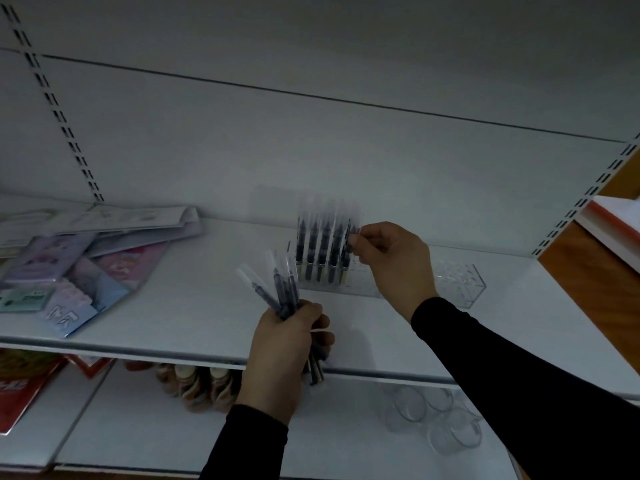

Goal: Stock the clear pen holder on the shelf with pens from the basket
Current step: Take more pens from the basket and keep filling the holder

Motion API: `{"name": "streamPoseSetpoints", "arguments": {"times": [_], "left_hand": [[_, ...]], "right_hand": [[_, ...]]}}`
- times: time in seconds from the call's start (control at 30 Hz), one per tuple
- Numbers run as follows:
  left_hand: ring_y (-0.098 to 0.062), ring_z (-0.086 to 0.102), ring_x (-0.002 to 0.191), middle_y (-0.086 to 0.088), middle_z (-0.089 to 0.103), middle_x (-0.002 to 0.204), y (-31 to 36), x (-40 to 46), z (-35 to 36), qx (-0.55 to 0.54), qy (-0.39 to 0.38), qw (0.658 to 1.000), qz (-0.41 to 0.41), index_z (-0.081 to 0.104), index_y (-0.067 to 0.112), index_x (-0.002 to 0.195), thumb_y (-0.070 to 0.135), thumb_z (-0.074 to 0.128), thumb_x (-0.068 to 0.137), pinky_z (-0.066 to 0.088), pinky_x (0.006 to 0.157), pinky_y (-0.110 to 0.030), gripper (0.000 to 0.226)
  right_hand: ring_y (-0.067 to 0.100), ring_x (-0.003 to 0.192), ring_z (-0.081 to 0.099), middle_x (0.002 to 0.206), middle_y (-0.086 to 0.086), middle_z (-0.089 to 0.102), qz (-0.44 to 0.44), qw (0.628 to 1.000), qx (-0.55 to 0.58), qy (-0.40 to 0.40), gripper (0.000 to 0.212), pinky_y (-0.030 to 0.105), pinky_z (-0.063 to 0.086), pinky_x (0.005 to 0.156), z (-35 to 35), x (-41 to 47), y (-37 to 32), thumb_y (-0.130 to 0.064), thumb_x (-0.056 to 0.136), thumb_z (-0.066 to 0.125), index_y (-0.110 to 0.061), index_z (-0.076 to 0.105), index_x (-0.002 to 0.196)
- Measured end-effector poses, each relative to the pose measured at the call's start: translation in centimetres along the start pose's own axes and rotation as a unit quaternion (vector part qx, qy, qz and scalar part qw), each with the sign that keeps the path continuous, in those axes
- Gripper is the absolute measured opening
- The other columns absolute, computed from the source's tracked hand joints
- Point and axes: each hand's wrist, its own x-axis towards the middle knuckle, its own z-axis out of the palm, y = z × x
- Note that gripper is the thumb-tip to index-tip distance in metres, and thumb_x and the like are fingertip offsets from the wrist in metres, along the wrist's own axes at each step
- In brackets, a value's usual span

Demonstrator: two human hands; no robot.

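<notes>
While my right hand (391, 261) pinches one pen (347, 249) by its upper part, that pen stands nearly upright at the right end of the row of pens (320, 245) already standing in the clear holder (457, 284) on the shelf (194, 306). Its long axis runs almost vertical, tip down, so I judge the coming move is a straight push downward into a slot. Whether the tip has seated I cannot tell; the picture is blurred there. My left hand (287, 344) sits nearer me, below and left of the holder, fingers curled round a spare bundle (282, 289) that fans up and leftward. Empty slots lie to the right, beyond my right hand. No basket is in view.
</notes>
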Motion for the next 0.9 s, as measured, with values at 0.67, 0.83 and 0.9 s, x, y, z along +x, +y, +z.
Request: {"name": "streamPoseSetpoints", "arguments": {"times": [0.67,0.83,0.9], "left_hand": [[-0.021,0.044,0.043,-0.002,0.041,0.049,-1.2,-0.9,1.4,0.193,-0.078,0.977,0.053,0.045,0.008,0.075,0.009,0.06,0.085,0.036,0.048,-0.028,0.018],[-0.02,0.044,0.054,-0.006,0.046,0.064,-2.1,-1.2,2.0,0.345,-0.03,0.931,0.114,0.044,0.009,0.077,0.011,0.055,0.082,0.033,0.047,-0.024,0.013],[-0.018,0.046,0.058,-0.005,0.05,0.068,-2.2,-1.5,2.4,0.398,-0.008,0.908,0.133,0.046,0.008,0.081,0.013,0.054,0.082,0.029,0.047,-0.028,0.01]], "right_hand": [[0.01,0.063,0.064,0.066,-0.003,0.068,0.039,0.994,0.007,-0.101,0.028,0.029,0.056,0.067,-2.9,-5.2,-1.6,-0.042,0.082,0.072,-0.016,0.067,0.072],[0.018,0.065,0.062,0.067,0.0,0.065,0.029,0.991,0.0,-0.13,0.03,0.032,0.055,0.066,-3.3,-6.1,-3.0,-0.045,0.076,0.077,-0.017,0.067,0.07],[0.02,0.068,0.065,0.07,0.002,0.067,0.038,0.989,-0.008,-0.14,0.032,0.031,0.056,0.067,-3.2,-6.2,-3.2,-0.047,0.073,0.079,-0.018,0.067,0.071]]}}
